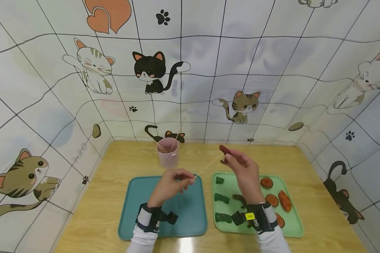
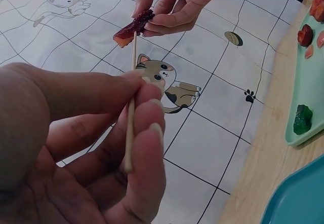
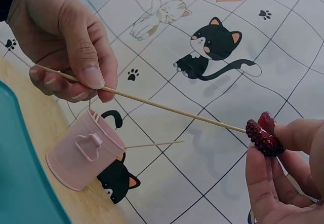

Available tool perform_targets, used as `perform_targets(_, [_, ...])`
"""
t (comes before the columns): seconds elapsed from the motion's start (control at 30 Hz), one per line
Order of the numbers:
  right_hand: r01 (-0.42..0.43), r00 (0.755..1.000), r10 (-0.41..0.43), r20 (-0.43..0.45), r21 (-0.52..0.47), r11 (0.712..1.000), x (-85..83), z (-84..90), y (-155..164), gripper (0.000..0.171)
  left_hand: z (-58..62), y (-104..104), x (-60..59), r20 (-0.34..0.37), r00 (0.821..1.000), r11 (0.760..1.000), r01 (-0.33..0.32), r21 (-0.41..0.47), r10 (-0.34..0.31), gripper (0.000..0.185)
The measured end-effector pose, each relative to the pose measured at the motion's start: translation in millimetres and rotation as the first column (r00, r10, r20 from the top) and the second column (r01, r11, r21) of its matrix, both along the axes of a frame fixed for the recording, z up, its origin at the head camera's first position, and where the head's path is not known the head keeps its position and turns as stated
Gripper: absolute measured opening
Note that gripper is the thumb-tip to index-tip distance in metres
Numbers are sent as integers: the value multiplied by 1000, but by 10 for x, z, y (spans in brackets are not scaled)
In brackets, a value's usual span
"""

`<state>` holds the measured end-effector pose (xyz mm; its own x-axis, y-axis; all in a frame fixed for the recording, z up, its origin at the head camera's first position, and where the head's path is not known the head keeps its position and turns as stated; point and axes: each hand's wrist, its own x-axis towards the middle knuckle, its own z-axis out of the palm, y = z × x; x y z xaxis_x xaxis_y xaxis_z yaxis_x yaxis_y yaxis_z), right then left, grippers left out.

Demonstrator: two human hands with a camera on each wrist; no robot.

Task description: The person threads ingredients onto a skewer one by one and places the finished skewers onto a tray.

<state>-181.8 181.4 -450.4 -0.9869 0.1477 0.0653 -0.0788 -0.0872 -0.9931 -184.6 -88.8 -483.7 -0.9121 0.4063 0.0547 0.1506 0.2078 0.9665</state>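
Left hand [image 1: 171,184] pinches the wooden skewer [image 1: 208,166] near its blunt end, thumb and fingers curled round it. Right hand [image 1: 245,172] grips a dark red meat piece [image 1: 224,151] between thumb and fingertips, held up above the desk [image 1: 107,182], over the gap between the two trays. Skewer tip is touching the meat piece; can't tell if it has gone in yet. Skewer slants up from the left hand toward the right.

Teal tray [image 1: 190,211] sits at the desk's front edge, left of centre, under the left hand. Green tray [image 1: 292,225] is just beside it on the right, holding green pieces [image 1: 221,198] on its left side and red-orange slices [image 1: 277,200] on its right. Pink cup [image 1: 168,152] with spare skewers stands behind the teal tray, near the back edge.
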Motion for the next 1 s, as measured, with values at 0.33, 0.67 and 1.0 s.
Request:
perform_targets(0.33, [11,1000,-11,-3,21,1000,32,24,-59,38,7,-49,32,6,1000,1000,19,17,-19,19])
perform_targets(0.67, [-5,1000,5,-3,13,1000,67,-54,-176,37,38,-21,21,0,1000,999,29,29,-29,14])
perform_targets(1.0, [-67,997,67,26,3,998,135,-197,-361,34,62,78,7,-2,1000,999,11,50,-10,10])
